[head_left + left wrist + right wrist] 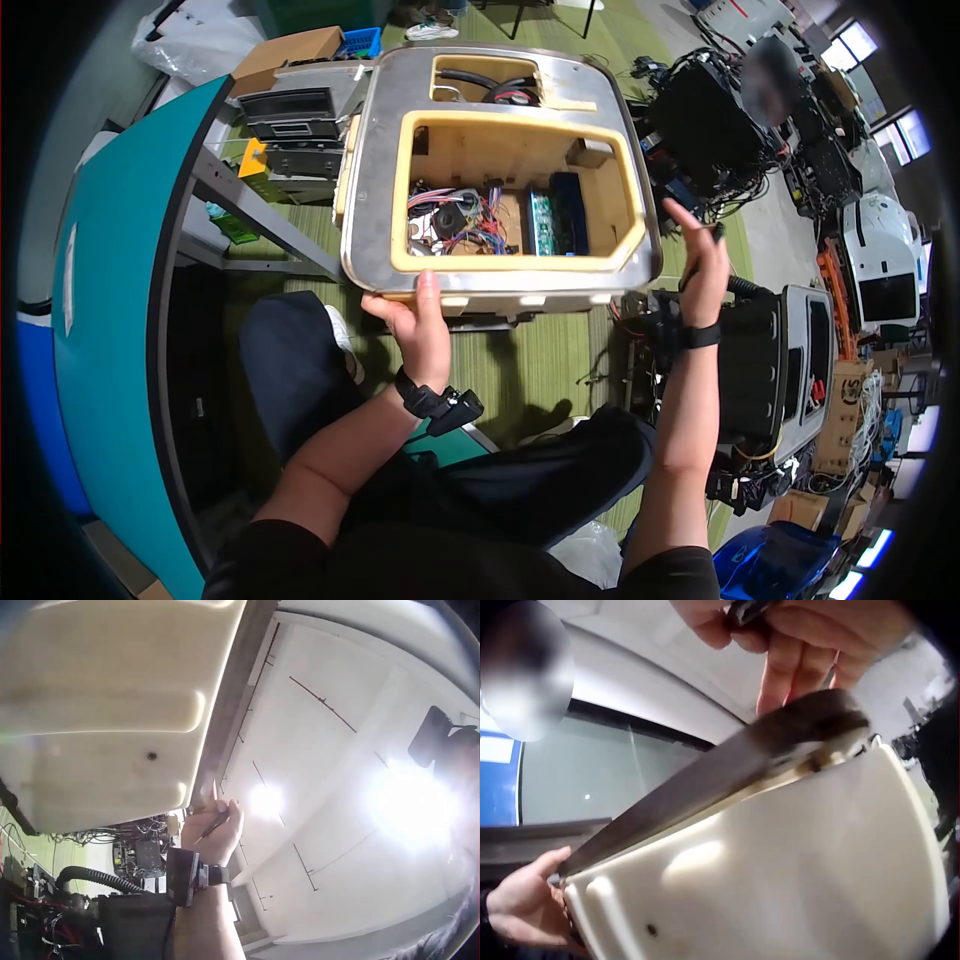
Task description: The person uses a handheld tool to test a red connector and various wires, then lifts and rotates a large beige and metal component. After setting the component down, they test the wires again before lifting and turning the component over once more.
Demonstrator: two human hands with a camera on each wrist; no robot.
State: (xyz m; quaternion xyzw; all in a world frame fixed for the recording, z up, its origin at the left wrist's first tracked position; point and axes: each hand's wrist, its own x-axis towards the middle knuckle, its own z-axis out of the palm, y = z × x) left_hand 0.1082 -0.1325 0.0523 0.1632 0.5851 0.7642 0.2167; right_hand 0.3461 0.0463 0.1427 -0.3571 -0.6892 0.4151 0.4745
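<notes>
A large cream plastic housing [780, 862] with a flat metal front plate [375, 200] faces up, tilted, in the head view. Through its big opening, lined in pale yellow, show bundled coloured wires [465, 215] and a green circuit board [543, 222]. My left hand [420, 335] grips the near edge left of centre, thumb over the metal face and the other fingers underneath. Beside the right edge is my right hand [706, 275], holding a slim black object [748, 610] in its curled fingers; its kind I cannot tell. In the right wrist view, its other fingertips reach the metal rim.
A teal tabletop [130, 300] with a dark edge stands at the left. Black equipment with cables [715, 110] and a grey-framed unit [805, 350] lie at the right. Behind the housing's left side are a cardboard box [290, 55] and dark drawer-like units [290, 115]. The floor is green carpet [480, 375].
</notes>
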